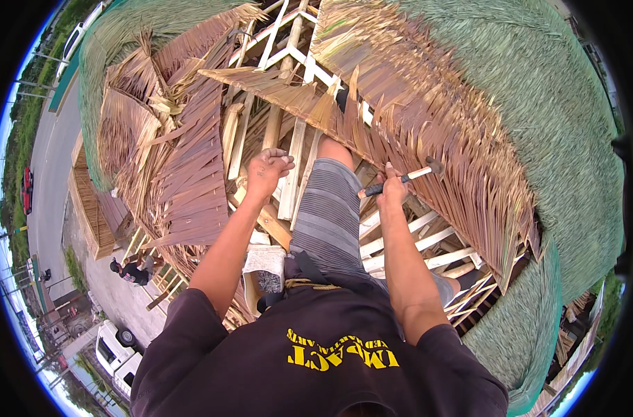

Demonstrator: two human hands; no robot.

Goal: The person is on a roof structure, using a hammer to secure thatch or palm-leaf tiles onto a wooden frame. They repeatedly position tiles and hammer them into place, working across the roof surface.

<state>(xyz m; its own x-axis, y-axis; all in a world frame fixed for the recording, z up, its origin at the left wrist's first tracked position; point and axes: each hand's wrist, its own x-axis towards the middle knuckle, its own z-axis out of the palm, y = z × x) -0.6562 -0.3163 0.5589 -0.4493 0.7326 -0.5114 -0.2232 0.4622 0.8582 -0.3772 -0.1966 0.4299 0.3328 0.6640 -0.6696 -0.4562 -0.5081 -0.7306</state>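
right hand (393,189) gripping hammer (418,172), beside brown thatch (462,187), left hand (268,172) half-curled near wooden slats (288,198), grip unclear

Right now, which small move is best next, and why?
Perhaps bring the left hand to the edge of the palm-leaf panel to steady it: the right hand, beside that edge, holds the hammer, while the left is apart from it.
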